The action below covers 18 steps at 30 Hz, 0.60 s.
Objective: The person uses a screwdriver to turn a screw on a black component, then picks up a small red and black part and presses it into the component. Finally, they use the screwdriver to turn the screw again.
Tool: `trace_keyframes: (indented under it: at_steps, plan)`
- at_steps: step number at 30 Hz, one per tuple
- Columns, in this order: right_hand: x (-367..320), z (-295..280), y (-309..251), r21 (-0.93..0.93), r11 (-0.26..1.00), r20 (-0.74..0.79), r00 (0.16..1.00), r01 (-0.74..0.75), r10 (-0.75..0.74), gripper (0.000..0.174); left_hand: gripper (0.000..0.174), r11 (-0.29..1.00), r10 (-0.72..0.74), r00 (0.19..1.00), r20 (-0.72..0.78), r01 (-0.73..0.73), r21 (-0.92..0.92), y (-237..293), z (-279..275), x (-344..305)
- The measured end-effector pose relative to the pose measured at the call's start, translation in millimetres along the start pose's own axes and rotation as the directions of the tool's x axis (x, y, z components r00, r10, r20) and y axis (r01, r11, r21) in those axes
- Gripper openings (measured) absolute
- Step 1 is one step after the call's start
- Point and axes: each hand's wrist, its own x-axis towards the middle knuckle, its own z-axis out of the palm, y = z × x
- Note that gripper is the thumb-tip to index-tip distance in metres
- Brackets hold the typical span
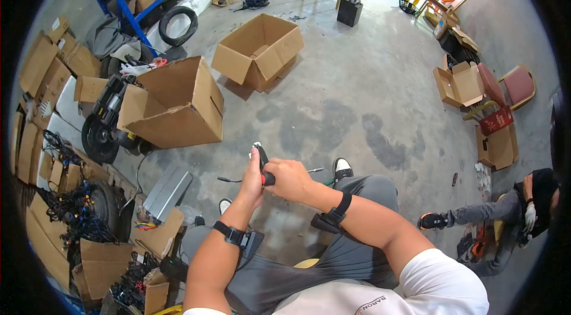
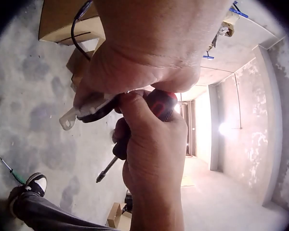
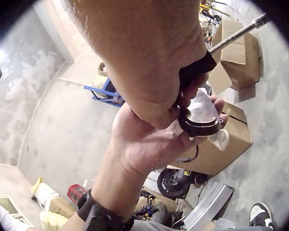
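Observation:
My left hand holds a small lamp-like part with a clear, shiny lens, a black rim and a pale tab. Its fingertips show round the far side of this part in the right wrist view. A thin black cable with a connector hangs near that hand. My right hand grips a red and black screwdriver handle, whose metal shaft points away from the lamp part. The right fingers also touch the lamp part's rim, close against the left palm.
Two open cardboard boxes stand ahead on the left. A silver metal case and bundles of cables lie at left. A green-handled screwdriver lies by my shoe. Another person sits at right.

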Motion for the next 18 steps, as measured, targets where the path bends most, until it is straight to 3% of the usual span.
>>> trace_keyframes:
  at_steps: [5,13,15,18]
  plan:
    - [-1.3,4.2,1.3,0.058,0.998,-0.075,0.997,0.01,-0.005,0.029,0.066,1.0,0.025,1.0,-0.015,-0.025,-0.002,1.4,2.5,-0.2]
    - [-0.1,2.1,2.5,0.04,0.999,-0.04,0.999,0.025,-0.024,0.028,0.065,1.0,0.009,1.0,-0.019,-0.009,0.002,4.5,4.5,-2.8]
    - [0.5,2.1,2.8,0.039,0.999,-0.035,0.999,0.031,-0.03,0.028,0.051,1.0,0.01,0.998,-0.067,-0.012,-0.018,2.4,3.7,-0.7]
    - [1.0,3.6,4.3,0.031,0.999,-0.028,1.0,0.011,-0.01,0.028,0.063,1.0,-0.013,1.0,-0.015,0.013,-0.018,3.3,-0.4,-1.2]
